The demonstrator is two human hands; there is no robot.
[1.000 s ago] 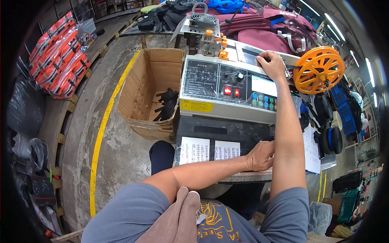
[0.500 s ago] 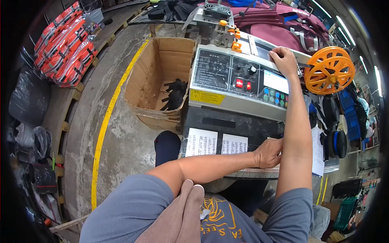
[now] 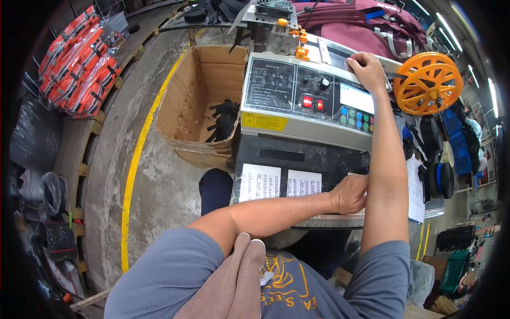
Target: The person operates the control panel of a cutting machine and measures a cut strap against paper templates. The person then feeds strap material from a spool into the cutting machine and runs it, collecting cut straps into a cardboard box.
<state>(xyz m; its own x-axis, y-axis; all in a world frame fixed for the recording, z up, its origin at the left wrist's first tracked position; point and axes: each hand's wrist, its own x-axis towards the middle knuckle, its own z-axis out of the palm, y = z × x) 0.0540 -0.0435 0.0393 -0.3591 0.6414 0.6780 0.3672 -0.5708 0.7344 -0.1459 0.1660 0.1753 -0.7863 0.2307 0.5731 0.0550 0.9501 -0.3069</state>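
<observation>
My right hand (image 3: 367, 72) rests on top of a white cutting machine (image 3: 305, 130), near its back right edge. Its fingers are curled, and what lies under them is hidden. Black webbing (image 3: 394, 76) runs between that hand and an orange reel (image 3: 428, 85). My left hand (image 3: 350, 194) is low at the table's front edge, beside my right forearm, which hides its fingertips. A black strip (image 3: 238, 40) sticks out at the machine's left end, above a cardboard box (image 3: 196, 141) with black cut pieces (image 3: 223, 119) inside.
Two printed sheets (image 3: 261, 182) and a black strip (image 3: 282, 155) lie on the dark table (image 3: 247, 151). A ruler (image 3: 340, 217) runs along its front edge. Maroon bags (image 3: 361, 26) are piled behind the machine. Orange packed bundles (image 3: 79, 69) sit on a pallet at left.
A black strip now shows at the machine's left end, above the box. The orange reel appears turned. The view has shifted slightly; both hands keep about the same places.
</observation>
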